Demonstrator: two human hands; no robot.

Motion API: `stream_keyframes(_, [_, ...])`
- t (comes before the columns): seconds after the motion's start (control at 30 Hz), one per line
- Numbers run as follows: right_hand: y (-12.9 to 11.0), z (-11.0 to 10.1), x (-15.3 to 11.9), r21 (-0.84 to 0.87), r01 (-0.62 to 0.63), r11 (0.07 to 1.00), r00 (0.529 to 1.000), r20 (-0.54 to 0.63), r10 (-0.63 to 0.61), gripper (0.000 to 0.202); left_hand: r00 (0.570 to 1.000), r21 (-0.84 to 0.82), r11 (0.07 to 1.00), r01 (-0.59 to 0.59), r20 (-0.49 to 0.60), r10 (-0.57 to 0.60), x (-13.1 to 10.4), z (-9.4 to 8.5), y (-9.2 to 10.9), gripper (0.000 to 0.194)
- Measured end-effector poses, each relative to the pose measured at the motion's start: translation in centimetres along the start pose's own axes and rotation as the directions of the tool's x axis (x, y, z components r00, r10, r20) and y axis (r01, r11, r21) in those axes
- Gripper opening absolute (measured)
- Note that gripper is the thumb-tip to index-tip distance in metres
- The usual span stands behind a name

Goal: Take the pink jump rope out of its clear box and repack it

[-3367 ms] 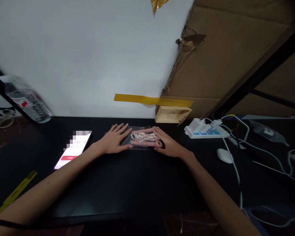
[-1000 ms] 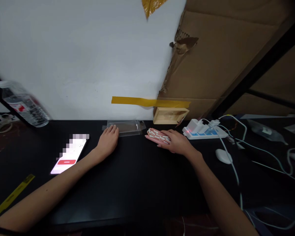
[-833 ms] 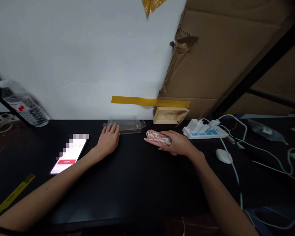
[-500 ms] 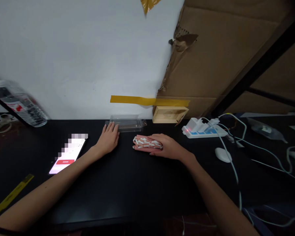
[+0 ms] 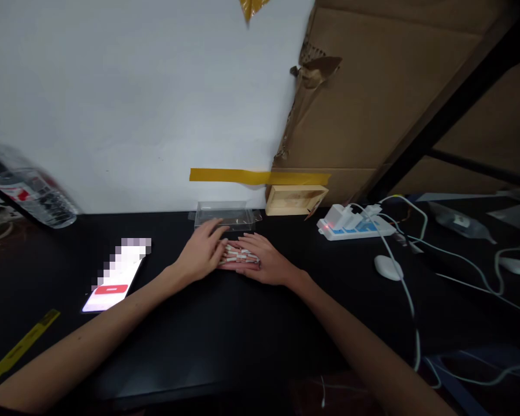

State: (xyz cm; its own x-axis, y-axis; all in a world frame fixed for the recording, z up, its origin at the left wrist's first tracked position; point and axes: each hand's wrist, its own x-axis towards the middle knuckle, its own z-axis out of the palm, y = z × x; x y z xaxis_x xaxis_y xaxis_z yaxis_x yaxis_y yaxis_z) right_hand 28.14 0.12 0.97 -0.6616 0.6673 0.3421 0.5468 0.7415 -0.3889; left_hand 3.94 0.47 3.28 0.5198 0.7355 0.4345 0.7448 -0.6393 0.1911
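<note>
A pink bundle of small white-and-pink pieces (image 5: 241, 256) lies on the black table; its exact kind is hard to make out. My left hand (image 5: 203, 251) is bent over its left end, with the thumb along the near side. From the other end, my right hand (image 5: 266, 258) wraps around the bundle, fingers on the far side and thumb on the near side. Both ends are hidden under the hands. Just behind the left fingers stands a clear plastic box (image 5: 238, 216).
An open shallow wooden box (image 5: 281, 202) leans near the wall, left of a white power strip (image 5: 351, 230) with plugs and cables. A white mouse (image 5: 389, 268) is at the right. To the left are a lit phone (image 5: 117, 280), a plastic bottle (image 5: 39, 196) and a yellow strip (image 5: 26, 341).
My left hand has left the clear plastic box and come right onto the bundle's left end. My right hand has shifted the bundle left. The view has moved slightly.
</note>
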Motion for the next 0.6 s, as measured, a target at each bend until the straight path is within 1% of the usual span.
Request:
stream_keyframes(0.03, [0.1,0.0,0.0,0.006,0.008,1.0,1.0,-0.009,-0.008,0.066,0.997,-0.046,0.997,-0.055,0.053,0.057,-0.2,0.2,0.3,0.043])
stream_keyframes(0.1, [0.0,-0.1,0.0,-0.002,0.017,1.0,1.0,-0.015,-0.017,0.065,0.978,-0.093,0.986,-0.141,0.144,0.153,-0.6,0.7,0.6,0.051])
stream_keyframes(0.17, [-0.1,-0.4,-0.1,-0.029,0.017,0.999,1.0,-0.012,-0.018,0.065,0.966,-0.08,0.983,-0.166,0.186,0.178,-1.0,1.4,0.6,0.06])
stream_keyframes(0.23, [-0.1,-0.8,-0.3,-0.058,0.013,0.998,1.0,-0.004,-0.013,0.065,0.964,-0.037,0.986,-0.164,0.207,0.168,-1.2,1.7,0.5,0.065])
stream_keyframes(0.33, [0.4,-1.6,-0.9,-0.079,-0.029,0.996,1.0,0.008,0.03,0.065,0.961,0.042,0.986,-0.161,0.233,0.147,-1.2,1.7,0.4,0.065])
stream_keyframes(0.5, [1.6,-2.2,-2.0,-0.045,-0.09,0.995,0.994,0.061,0.092,0.073,0.98,0.168,0.981,-0.1,0.189,0.067,-1.4,1.3,0.6,0.059])
stream_keyframes(0.6, [1.6,-2.1,-2.0,-0.038,-0.097,0.995,0.992,0.073,0.1,0.077,0.984,0.171,0.983,-0.064,0.176,0.033,-1.6,1.2,0.4,0.056])
